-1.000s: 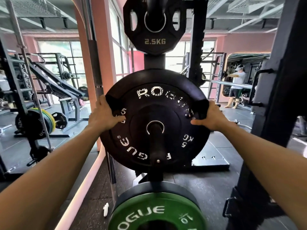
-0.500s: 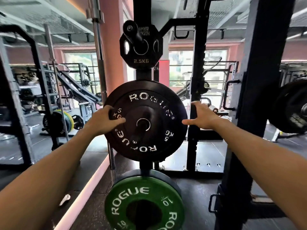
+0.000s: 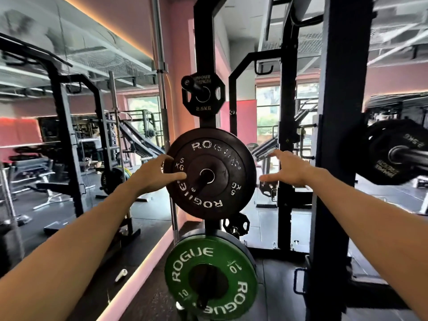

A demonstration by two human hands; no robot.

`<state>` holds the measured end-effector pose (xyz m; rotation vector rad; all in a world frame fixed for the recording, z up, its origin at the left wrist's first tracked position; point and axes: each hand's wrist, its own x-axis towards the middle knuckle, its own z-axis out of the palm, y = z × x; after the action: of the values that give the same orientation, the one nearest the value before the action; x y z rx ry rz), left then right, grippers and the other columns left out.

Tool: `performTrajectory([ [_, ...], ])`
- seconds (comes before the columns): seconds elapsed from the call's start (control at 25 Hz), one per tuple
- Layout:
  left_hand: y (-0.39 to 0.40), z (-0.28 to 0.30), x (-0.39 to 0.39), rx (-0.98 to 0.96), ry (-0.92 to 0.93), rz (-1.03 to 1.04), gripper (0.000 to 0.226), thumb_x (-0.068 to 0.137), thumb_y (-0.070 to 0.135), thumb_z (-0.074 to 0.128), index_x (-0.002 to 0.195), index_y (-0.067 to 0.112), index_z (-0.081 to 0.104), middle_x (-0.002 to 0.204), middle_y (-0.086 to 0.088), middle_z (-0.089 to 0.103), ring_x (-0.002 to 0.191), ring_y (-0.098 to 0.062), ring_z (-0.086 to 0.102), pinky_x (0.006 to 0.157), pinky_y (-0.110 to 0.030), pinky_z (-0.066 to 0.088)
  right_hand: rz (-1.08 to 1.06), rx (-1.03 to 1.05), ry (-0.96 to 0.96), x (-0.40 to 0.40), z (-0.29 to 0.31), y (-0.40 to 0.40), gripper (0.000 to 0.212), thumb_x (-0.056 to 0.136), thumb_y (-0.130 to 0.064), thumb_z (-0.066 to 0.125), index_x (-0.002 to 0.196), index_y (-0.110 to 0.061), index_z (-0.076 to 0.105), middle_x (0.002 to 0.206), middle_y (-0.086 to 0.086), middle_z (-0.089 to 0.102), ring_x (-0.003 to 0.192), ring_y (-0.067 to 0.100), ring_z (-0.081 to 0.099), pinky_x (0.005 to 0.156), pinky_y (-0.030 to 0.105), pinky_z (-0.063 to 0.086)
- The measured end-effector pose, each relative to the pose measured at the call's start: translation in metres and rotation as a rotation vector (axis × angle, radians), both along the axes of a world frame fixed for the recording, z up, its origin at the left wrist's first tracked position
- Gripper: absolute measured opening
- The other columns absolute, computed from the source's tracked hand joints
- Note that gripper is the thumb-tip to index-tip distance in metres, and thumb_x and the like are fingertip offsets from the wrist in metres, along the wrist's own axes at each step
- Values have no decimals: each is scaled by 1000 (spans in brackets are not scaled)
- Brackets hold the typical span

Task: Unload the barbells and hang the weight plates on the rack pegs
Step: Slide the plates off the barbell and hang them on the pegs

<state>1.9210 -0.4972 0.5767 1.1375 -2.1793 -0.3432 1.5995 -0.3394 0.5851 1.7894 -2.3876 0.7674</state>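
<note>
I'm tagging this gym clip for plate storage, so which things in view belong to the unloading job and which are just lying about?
Part of the job:
- black 5 kg plate on its peg
- green 10 kg plate
- 2.5 kg plate
- loaded barbell at right
- left hand, right hand

Just lying about:
- upright bar
- white object on the floor
- bench
</note>
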Motion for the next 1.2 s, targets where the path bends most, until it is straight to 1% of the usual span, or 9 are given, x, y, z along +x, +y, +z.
performTrajectory([
  [0.04, 21, 0, 4, -2, 1, -6, 74, 72, 61, 74, 133, 28, 49, 140, -4, 50, 116, -26, 57, 100, -39, 44, 5, 5, 7, 3, -1, 18, 91, 72, -58, 74, 145, -23, 32, 148, 9, 37, 132, 29, 42, 108, 48, 35],
  [0.2, 100, -8, 6, -29, 2, -48, 70, 75, 56, 74, 133, 25, 50, 137, -6, 51, 118, -24, 54, 95, -34, 41, 18, 12, 45, 15, -1, 97, 88, 76, -55, 72, 146, -25, 31, 151, 5, 35, 135, 26, 39, 107, 42, 31],
  [0.28, 132, -10, 0, -35, 22, -71, 71, 76, 53, 75, 135, 24, 48, 135, -6, 52, 119, -19, 50, 92, -30, 37, -6, 16, 60, 13, 0, 131, 90, 73, -61, 72, 146, -26, 31, 152, 2, 34, 135, 25, 39, 109, 46, 29],
  [0.4, 180, -5, -20, -31, 46, -107, 77, 73, 53, 77, 137, 26, 45, 134, -5, 52, 120, -21, 51, 98, -33, 39, -77, 33, 69, -1, 6, 190, 91, 67, -69, 71, 142, -33, 33, 149, 5, 36, 133, 29, 42, 110, 57, 27],
  [0.6, 241, 14, -74, -49, 48, -136, 78, 70, 58, 77, 135, 28, 46, 134, -7, 54, 122, -25, 52, 102, -38, 40, -147, 27, 60, -41, 14, 272, 97, 64, -69, 71, 143, -29, 31, 146, 6, 39, 131, 30, 44, 110, 58, 28],
  [0.88, 317, 21, -195, -48, 31, -258, 82, 67, 67, 73, 134, 28, 45, 131, -8, 57, 117, -26, 54, 101, -42, 43, -274, 27, 67, -148, 22, 380, 95, 67, -67, 71, 144, -30, 30, 147, 5, 38, 131, 31, 43, 109, 54, 29],
  [1.04, 357, 23, -271, -34, 51, -268, 80, 74, 61, 72, 140, 25, 42, 143, -11, 47, 128, -29, 47, 104, -41, 38, -264, 39, 27, -222, 26, 433, 96, 69, -64, 72, 146, -28, 28, 153, 6, 33, 136, 30, 38, 111, 55, 28],
  [1.16, 379, 17, -321, -23, 72, -264, 75, 76, 57, 72, 139, 26, 43, 144, -10, 46, 130, -28, 45, 103, -39, 36, -238, 22, 22, -276, 23, 458, 89, 75, -57, 71, 146, -23, 30, 154, 7, 31, 138, 28, 36, 111, 47, 31],
  [1.2, 381, 14, -334, -12, 74, -252, 74, 76, 57, 72, 137, 28, 44, 144, -10, 46, 129, -28, 46, 103, -39, 36, -237, 26, 27, -292, 22, 462, 86, 77, -56, 70, 146, -23, 31, 153, 8, 32, 137, 28, 36, 111, 47, 31],
])
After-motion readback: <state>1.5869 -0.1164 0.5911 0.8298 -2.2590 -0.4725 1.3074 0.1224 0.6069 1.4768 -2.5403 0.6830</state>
